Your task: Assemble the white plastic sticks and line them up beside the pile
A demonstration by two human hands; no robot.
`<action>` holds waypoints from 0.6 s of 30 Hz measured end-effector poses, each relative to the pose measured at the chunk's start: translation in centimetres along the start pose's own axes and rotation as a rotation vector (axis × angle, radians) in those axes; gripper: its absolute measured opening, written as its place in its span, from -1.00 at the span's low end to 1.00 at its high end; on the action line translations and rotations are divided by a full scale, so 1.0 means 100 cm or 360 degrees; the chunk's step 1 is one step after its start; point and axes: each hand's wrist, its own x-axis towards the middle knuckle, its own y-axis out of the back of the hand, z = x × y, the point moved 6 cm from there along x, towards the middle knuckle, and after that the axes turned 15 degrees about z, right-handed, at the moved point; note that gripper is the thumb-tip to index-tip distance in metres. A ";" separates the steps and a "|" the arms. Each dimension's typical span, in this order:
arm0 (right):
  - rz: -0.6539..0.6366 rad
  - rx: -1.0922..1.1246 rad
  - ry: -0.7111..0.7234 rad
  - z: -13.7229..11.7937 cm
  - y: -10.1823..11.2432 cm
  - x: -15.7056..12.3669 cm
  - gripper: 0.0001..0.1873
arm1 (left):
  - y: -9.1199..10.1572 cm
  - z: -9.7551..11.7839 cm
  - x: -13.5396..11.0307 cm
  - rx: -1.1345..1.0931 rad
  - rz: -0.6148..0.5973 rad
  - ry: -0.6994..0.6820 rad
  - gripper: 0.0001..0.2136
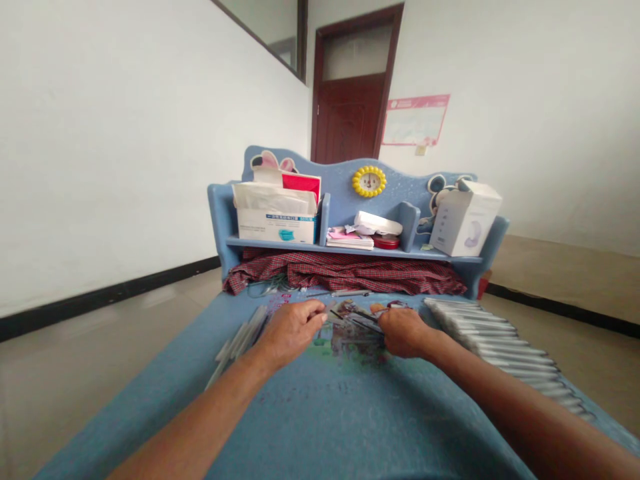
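My left hand [293,330] is over the blue desk [340,413], its thumb and fingers pinched together. A short pale piece [330,307] pokes out at its fingertips, too small to identify. To the right, my right hand [404,331] is closed around a thin dark rod [367,316] that points towards the left hand. Small dark bits and slim sticks [346,308] lie between the hands. Beside my left forearm is a bundle of clear slender tubes [243,339]. Right of my right hand lies a long row of clear, pen-like tubes [515,353] with dark cores.
A checked cloth [350,270] is bunched under the desk's shelf [400,253]. On the shelf stand a mask box [275,217], papers [350,239], a round red tin [386,243] and a white box [465,217]. A yellow flower-shaped clock [369,181] is on the backboard.
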 end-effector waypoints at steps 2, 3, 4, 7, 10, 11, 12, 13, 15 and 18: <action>0.0004 -0.0032 -0.0016 0.006 0.006 -0.006 -0.65 | 0.000 0.004 -0.002 0.0041 -0.0027 -0.0094 -0.80; 0.0018 -0.0043 -0.0014 0.008 0.010 -0.010 -0.68 | 0.000 0.007 -0.003 0.0056 -0.0039 -0.0140 -0.80; 0.0041 -0.0051 -0.0004 0.010 0.014 -0.015 -0.70 | 0.000 0.009 -0.003 0.0077 -0.0052 -0.0188 -0.80; 0.0158 -0.0065 0.0080 0.013 0.029 -0.026 -0.72 | -0.002 0.013 -0.005 0.0174 -0.0079 -0.0346 -0.81; 0.0259 -0.0106 0.0143 0.015 0.037 -0.034 -0.73 | -0.004 0.012 -0.005 0.0257 -0.0069 -0.0423 -0.81; 0.0281 -0.0118 0.0165 0.015 0.038 -0.036 -0.74 | -0.005 0.010 -0.005 0.0273 -0.0057 -0.0429 -0.81; 0.0298 -0.0130 0.0184 0.015 0.039 -0.037 -0.74 | -0.005 0.009 -0.004 0.0283 -0.0046 -0.0431 -0.81; 0.0311 -0.0138 0.0203 0.015 0.038 -0.039 -0.75 | -0.006 0.007 -0.004 0.0284 -0.0034 -0.0430 -0.81; 0.0327 -0.0138 0.0231 0.015 0.037 -0.040 -0.75 | -0.006 0.005 -0.005 0.0260 -0.0015 -0.0422 -0.81; 0.0328 -0.0136 0.0241 0.015 0.036 -0.041 -0.76 | -0.008 0.004 -0.006 0.0197 -0.0027 -0.0398 -0.82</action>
